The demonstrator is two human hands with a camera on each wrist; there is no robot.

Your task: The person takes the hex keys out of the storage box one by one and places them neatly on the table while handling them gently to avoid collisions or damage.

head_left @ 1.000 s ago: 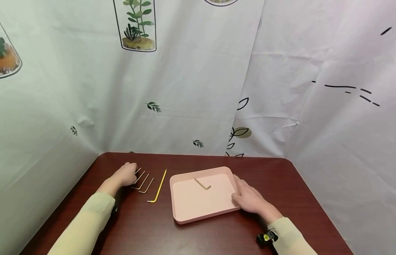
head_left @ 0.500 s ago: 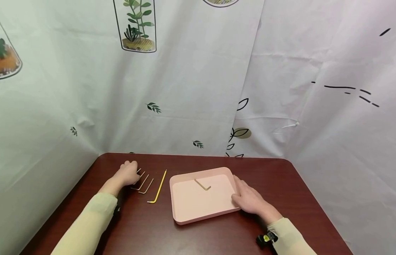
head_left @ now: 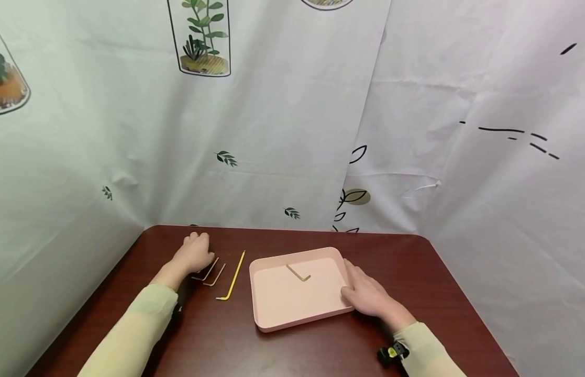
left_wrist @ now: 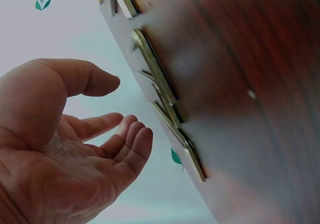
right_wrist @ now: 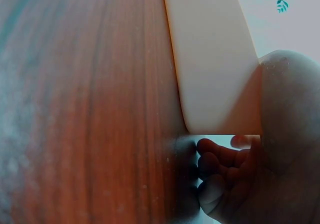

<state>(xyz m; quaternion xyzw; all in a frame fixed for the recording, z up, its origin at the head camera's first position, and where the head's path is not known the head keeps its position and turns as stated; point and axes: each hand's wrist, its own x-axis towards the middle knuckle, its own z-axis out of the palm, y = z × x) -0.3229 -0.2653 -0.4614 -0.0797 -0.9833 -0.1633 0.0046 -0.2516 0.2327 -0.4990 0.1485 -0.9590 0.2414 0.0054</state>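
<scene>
My left hand (head_left: 193,253) hovers low over the left side of the table, its thumb and fingers apart with nothing between them. Several L-shaped hex keys (left_wrist: 159,71) lie right by its fingertips in the left wrist view. In the head view the hand hides some of them, while a bare-metal hex key (head_left: 216,275) and a longer yellow hex key (head_left: 236,275) show to its right. My right hand (head_left: 367,292) grips the right side of a pink tray (head_left: 283,309), thumb over the rim and fingers outside. One hex key (head_left: 299,273) lies inside the tray.
The dark red-brown table (head_left: 316,348) has rounded far corners. A white curtain (head_left: 283,131) printed with plants hangs behind it and at both sides. A small black device (head_left: 393,353) is strapped at my right wrist.
My left hand has shifted to the right across the hex keys and now covers ones that showed before. My right hand and the tray have stayed in place.
</scene>
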